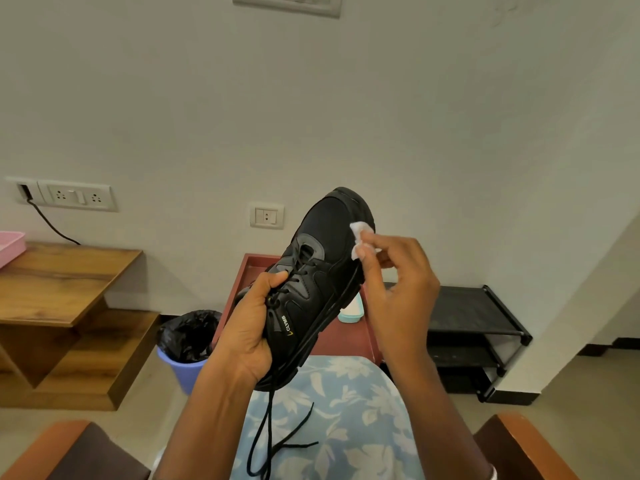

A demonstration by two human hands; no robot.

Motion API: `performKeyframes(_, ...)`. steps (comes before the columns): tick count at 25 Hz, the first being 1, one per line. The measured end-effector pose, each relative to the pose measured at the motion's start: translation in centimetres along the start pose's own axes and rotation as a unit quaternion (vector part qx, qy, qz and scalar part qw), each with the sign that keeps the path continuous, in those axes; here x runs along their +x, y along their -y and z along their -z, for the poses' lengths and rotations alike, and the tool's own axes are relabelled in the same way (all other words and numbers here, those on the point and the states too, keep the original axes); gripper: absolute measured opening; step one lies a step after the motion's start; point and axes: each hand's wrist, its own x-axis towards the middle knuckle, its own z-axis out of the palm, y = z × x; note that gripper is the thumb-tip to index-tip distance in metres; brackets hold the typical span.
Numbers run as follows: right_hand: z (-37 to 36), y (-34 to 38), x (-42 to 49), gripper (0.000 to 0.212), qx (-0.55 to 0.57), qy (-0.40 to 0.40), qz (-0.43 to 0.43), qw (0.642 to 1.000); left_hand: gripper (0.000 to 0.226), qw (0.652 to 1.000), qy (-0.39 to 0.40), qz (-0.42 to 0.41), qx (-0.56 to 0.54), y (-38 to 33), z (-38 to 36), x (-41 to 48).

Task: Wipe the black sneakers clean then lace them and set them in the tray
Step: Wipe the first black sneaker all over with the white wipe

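Observation:
A black sneaker (325,258) is held up in front of me, toe pointing away and up. My left hand (247,327) grips it around the heel and tongue, thumb on the laces. Loose black lace ends (273,441) hang down over my lap. My right hand (398,289) pinches a small white wipe (362,233) against the right side of the toe. Only one sneaker is in view. A pink tray (10,245) sits on the wooden table at the far left edge.
A dark red low table (346,336) stands ahead with a small white and teal bottle (351,311) on it. A purple bin with a black liner (187,344) is to its left, a black shoe rack (474,320) to its right. Chair armrests flank me.

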Motion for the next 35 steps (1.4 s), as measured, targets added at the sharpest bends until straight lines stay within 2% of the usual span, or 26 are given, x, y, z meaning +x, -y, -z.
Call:
performKeyframes(3, -0.4, -0.1, -4.0, 0.021, -0.026, 0.041, 0.054, 0.997, 0.026, 1.000, 0.003, -0.001, -0.014, -0.3, 0.4, 0.2)
performKeyframes(5, -0.5, -0.3, -4.1, 0.022, -0.042, 0.035, 0.070, 0.996, 0.030, 1.000, 0.000, 0.004, -0.013, -0.3, 0.5, 0.3)
performKeyframes(8, -0.4, -0.2, 0.0, 0.021, -0.040, -0.008, 0.051, 0.998, 0.023, 1.000, 0.006, 0.012, -0.001, -0.1, 0.4, 0.1)
performKeyframes(11, 0.0, -0.9, 3.5, 0.023, -0.056, 0.012, 0.030, 0.998, 0.020, 1.000, 0.010, 0.011, 0.007, 0.0, 0.2, -0.1)
performKeyframes(18, -0.2, -1.5, -3.5, 0.026, -0.036, -0.003, 0.051, 0.998, 0.024, 0.999, 0.009, 0.021, -0.030, -0.6, 0.8, 0.1)
performKeyframes(25, 0.5, -1.3, 3.8, 0.022, -0.097, -0.044, 0.043, 0.993, 0.029, 0.999, 0.000, 0.039, 0.015, -0.2, 0.2, -0.3)
performKeyframes(32, 0.3, -2.5, -1.9, 0.028, -0.070, -0.033, 0.034, 0.996, 0.026, 0.999, -0.008, 0.029, 0.026, -0.6, 0.5, -0.5)
performKeyframes(35, 0.6, -2.1, 0.0, 0.025, -0.053, -0.038, 0.010, 0.998, 0.031, 0.997, -0.021, 0.013, 0.075, -0.5, 0.2, -0.7)
